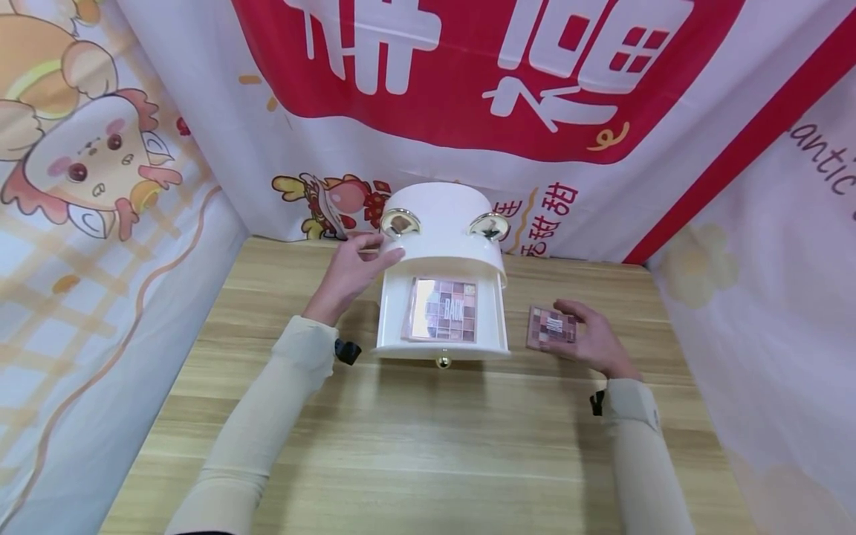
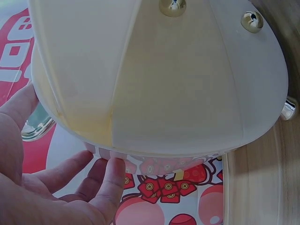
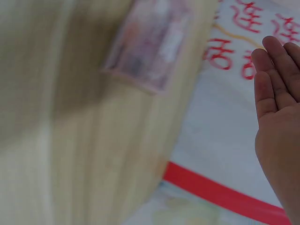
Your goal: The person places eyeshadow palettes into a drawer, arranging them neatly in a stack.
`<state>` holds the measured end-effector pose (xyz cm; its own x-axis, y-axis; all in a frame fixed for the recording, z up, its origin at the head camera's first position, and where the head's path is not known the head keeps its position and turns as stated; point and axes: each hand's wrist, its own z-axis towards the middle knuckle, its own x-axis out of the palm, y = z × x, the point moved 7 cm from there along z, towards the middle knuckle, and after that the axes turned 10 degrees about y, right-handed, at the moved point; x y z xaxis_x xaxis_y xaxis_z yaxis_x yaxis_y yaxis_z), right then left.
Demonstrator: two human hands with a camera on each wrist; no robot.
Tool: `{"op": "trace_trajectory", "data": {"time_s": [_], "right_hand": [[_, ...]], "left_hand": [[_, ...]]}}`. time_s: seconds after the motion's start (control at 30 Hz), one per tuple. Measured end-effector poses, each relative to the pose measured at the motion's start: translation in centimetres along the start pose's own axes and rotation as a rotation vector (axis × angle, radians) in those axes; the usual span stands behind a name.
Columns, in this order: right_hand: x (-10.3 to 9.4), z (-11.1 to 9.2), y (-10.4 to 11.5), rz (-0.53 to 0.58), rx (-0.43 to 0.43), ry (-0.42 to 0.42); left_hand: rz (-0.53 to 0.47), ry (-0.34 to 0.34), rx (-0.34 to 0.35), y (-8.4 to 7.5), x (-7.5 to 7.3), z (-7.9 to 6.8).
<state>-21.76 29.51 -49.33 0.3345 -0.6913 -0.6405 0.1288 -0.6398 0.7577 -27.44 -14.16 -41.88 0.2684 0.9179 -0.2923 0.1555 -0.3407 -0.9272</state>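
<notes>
A white storage box with gold-rimmed round parts stands near the back of the table. Its drawer, with a gold knob, is pulled out. Inside the drawer lies an eyeshadow palette with a grid of shades. My left hand touches the box's left side, thumb at the upper edge and loosely bent fingertips along the wall. To the right, a smaller eyeshadow palette is beside my right hand, between thumb and fingers in the head view. The right wrist view shows that hand's fingers straight, apart from the palette.
The wooden table extends in front of the box. Printed cloth with a red panel hangs behind it. More printed cloth walls stand at the left and right. Each wrist wears a dark strap.
</notes>
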Motion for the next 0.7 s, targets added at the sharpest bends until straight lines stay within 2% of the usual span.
{"op": "trace_trajectory", "data": {"time_s": [0.17,0.47,0.7], "right_hand": [[0.4,-0.1,-2.6,-0.017,0.076,0.034],[0.5,0.0,-4.4,-0.094,0.155,0.05],[1.3,0.7,-6.5,-0.123,0.263,0.138]], "left_hand": [[-0.01,0.002,-0.004,0.0,0.1,-0.1],[-0.02,0.004,0.002,-0.1,0.1,-0.2],[-0.015,0.001,0.008,0.0,0.0,-0.2]]}}
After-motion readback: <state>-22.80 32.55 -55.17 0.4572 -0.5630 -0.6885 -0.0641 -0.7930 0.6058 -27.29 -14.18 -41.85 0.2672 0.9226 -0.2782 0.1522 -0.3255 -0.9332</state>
